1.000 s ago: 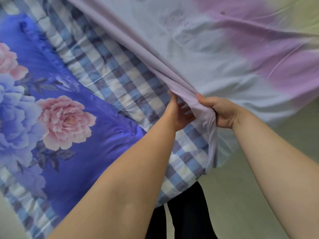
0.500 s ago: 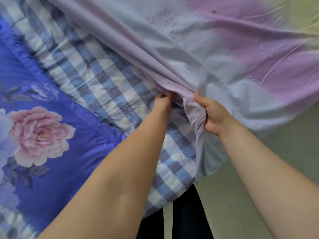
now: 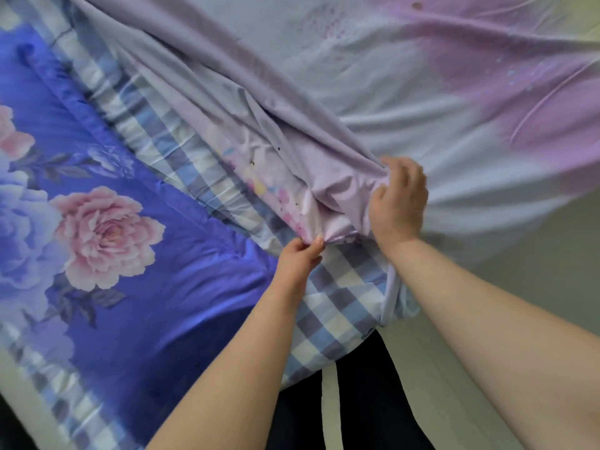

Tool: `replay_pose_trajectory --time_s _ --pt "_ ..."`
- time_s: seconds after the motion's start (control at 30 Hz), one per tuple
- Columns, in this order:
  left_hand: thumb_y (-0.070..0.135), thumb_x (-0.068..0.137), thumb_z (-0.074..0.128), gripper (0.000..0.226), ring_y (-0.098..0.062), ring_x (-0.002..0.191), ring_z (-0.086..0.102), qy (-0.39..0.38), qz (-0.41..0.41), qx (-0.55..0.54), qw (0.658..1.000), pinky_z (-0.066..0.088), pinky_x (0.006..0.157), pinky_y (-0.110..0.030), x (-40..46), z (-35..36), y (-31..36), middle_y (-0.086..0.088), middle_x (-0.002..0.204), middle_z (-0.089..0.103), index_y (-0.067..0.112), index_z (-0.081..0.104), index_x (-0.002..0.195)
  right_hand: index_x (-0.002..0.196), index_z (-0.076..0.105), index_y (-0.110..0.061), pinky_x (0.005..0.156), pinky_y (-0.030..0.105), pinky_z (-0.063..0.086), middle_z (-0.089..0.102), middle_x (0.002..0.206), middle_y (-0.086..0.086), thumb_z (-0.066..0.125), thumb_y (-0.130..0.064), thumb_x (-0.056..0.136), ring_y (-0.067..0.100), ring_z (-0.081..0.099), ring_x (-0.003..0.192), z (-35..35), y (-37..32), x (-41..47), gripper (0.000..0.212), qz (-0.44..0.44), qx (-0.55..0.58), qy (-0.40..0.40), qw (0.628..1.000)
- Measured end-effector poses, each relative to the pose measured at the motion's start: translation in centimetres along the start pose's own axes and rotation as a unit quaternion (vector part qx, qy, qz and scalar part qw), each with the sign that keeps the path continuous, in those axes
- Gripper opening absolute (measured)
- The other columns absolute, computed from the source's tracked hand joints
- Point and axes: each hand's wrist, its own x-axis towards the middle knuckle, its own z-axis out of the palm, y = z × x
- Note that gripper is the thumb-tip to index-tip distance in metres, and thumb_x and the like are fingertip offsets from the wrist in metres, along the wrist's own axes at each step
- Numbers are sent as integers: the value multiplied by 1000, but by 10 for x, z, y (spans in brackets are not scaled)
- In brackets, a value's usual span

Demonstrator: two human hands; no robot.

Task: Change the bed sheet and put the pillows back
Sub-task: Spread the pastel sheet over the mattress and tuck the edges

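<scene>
A pale lilac and pink bed sheet [image 3: 406, 92] is spread over the upper right of the bed, with its edge bunched near the middle. My left hand [image 3: 300, 254] pinches the sheet's hem between thumb and fingers. My right hand [image 3: 397, 203] grips a gathered fold of the same sheet a little to the right and higher. Under the sheet lies a blue and white checked cover [image 3: 337, 306]. No pillows are in view.
A blue quilt with pink and lilac flowers [image 3: 107, 228] covers the left of the bed. The bed's corner [image 3: 324, 358] points toward me, above my dark trousers [image 3: 357, 410]. Pale floor [image 3: 535, 261] lies to the right.
Both hands have shifted along the sheet's edge and drawn apart. The left now pinches the hem lower down; the right holds a bunched fold. More of the sheet's printed side shows.
</scene>
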Motion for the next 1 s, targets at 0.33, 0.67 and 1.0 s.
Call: replay_pose_trajectory --time_s 0.33,0.67,1.0 --pt "3 83 60 9 -14 76 63 13 -14 89 996 51 66 -22 -57 -47 -37 -3 79 68 12 62 84 133 42 -18 90 38 44 59 122 12 48 -15 91 33 56 110 38 -57 -173 43 103 -39 -295 949" --pt "55 85 58 74 -19 124 51 22 80 60 995 39 107 -35 -80 -111 -12 -1 138 52 18 35 144 101 56 -5 84 40 38 62 108 20 41 -27 98 37 54 105 55 -95 -266 27 145 -63 -216 963" --pt "41 91 57 83 -17 144 22 198 125 121 965 16 115 -25 -111 -170 -29 4 158 17 19 5 153 109 60 -18 84 34 43 60 116 6 52 -55 86 27 56 111 66 -107 -355 44 142 -106 -335 925"
